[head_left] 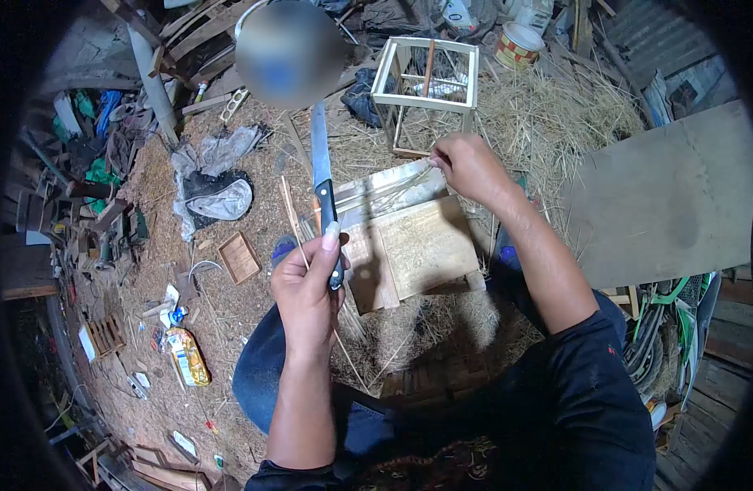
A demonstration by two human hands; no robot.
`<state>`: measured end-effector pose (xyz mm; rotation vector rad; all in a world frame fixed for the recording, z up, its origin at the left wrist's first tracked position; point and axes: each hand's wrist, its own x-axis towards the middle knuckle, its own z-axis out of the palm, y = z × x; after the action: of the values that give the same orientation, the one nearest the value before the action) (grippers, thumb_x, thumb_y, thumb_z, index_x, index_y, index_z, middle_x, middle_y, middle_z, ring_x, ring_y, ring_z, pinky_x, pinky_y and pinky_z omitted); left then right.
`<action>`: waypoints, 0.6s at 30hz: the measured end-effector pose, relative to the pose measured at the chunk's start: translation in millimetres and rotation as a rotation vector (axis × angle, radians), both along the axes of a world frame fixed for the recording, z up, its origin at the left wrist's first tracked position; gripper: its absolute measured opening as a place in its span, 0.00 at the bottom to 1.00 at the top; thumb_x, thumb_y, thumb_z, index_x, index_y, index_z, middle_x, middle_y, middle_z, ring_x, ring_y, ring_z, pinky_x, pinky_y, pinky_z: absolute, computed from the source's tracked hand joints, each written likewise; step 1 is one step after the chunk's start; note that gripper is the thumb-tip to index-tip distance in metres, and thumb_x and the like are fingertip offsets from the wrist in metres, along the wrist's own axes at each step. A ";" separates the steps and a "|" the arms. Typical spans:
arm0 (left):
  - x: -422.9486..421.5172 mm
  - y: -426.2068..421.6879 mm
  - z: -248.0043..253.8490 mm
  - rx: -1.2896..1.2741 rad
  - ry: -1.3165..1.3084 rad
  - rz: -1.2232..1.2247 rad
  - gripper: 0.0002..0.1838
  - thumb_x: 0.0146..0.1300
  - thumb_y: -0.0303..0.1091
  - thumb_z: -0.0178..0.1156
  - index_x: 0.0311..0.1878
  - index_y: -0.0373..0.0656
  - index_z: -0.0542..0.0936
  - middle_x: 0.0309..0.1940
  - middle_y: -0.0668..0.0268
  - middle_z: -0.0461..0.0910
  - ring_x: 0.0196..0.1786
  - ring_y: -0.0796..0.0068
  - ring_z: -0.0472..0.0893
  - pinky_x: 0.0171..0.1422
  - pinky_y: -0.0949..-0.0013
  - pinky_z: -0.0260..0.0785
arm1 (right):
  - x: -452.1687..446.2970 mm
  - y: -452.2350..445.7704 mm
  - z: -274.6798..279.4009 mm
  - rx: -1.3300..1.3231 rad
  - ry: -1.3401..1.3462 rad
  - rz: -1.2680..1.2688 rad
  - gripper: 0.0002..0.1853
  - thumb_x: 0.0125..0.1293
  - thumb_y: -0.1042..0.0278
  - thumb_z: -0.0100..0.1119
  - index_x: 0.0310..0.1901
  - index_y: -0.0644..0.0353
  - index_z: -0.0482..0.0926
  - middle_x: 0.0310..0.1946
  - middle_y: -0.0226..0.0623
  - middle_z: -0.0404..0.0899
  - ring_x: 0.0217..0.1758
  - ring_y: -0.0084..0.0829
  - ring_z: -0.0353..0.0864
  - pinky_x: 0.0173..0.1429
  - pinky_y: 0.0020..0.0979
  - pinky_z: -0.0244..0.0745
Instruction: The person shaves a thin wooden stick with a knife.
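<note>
My left hand is closed around the black handle of a kitchen knife, whose blade points up and away from me. A thin stalk also runs along that hand, though I cannot tell if it is gripped. The fingers of my right hand are pinched together on the end of some thin straw stalks. These lie slantwise across the far part of a light wooden piece. Between my knees, a wooden board with straw bits on it sits below both hands.
Ahead stands an open wooden frame amid loose straw. A bucket is behind it. To the left lie a dirty cloth, a small wooden box and a yellow packet. A large flat panel rests at right.
</note>
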<state>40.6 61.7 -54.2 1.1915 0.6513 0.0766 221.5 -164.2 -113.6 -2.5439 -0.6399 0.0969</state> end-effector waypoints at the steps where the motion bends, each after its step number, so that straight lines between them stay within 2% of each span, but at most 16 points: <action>1: -0.8 1.1 1.3 -0.002 -0.003 0.005 0.11 0.70 0.37 0.67 0.41 0.37 0.86 0.22 0.75 0.79 0.17 0.91 0.69 0.19 0.82 0.55 | -5.0 6.6 7.3 -0.028 -0.043 0.016 0.04 0.62 0.73 0.64 0.35 0.64 0.85 0.34 0.51 0.84 0.41 0.52 0.85 0.49 0.48 0.79; 5: -3.8 5.5 4.5 -0.008 -0.035 -0.022 0.11 0.70 0.38 0.66 0.42 0.38 0.86 0.22 0.75 0.79 0.16 0.91 0.68 0.18 0.82 0.54 | -1.6 14.4 -16.0 -0.101 -0.064 0.101 0.04 0.60 0.73 0.65 0.34 0.63 0.85 0.33 0.50 0.84 0.39 0.52 0.85 0.48 0.48 0.79; 12: -5.4 11.9 9.0 -0.010 -0.054 -0.023 0.12 0.70 0.39 0.67 0.42 0.37 0.86 0.21 0.75 0.79 0.16 0.91 0.68 0.17 0.82 0.52 | -5.5 19.6 -4.1 -0.278 0.090 0.046 0.05 0.58 0.76 0.65 0.36 0.62 0.87 0.35 0.50 0.86 0.41 0.50 0.87 0.50 0.46 0.81; 18: -7.7 13.9 13.4 -0.006 -0.062 -0.010 0.11 0.70 0.38 0.66 0.42 0.37 0.86 0.21 0.75 0.80 0.16 0.91 0.70 0.17 0.81 0.53 | -11.1 13.3 0.4 -0.293 0.152 0.075 0.06 0.60 0.71 0.68 0.38 0.61 0.87 0.35 0.50 0.86 0.41 0.49 0.87 0.49 0.45 0.81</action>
<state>32.9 75.6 -40.8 1.1820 0.5909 0.1021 210.3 -150.9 -113.2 -2.7554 -0.7050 0.4358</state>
